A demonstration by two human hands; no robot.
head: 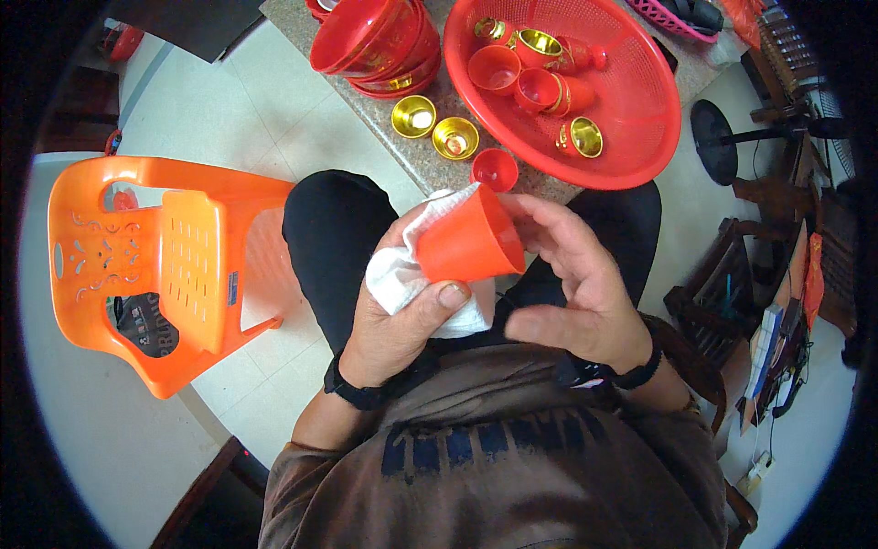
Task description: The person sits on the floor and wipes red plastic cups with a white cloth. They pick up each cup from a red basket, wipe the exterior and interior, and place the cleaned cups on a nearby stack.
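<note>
My left hand [405, 322] grips a plain red cup [459, 240] through a folded white cloth [398, 278], its thumb pressing the cloth below the cup. The cup lies tilted, its mouth facing right. Around that mouth curves my right hand [576, 288], fingers behind the far side of the rim and thumb held away; whether the fingertips touch the cup is hidden. Just beyond, another red cup [494, 170] stands at the edge of a speckled stone tabletop [418, 161]. Beside it are two gold-lined cups, one nearer [455, 138] and one farther left [413, 117].
A red plastic colander [638, 137] holds several red and gold-lined cups. Stacked red bowls [384, 41] stand to its left. An orange plastic chair [185, 247] is on the floor at left. A pink basket [675, 20] sits at the far right of the tabletop.
</note>
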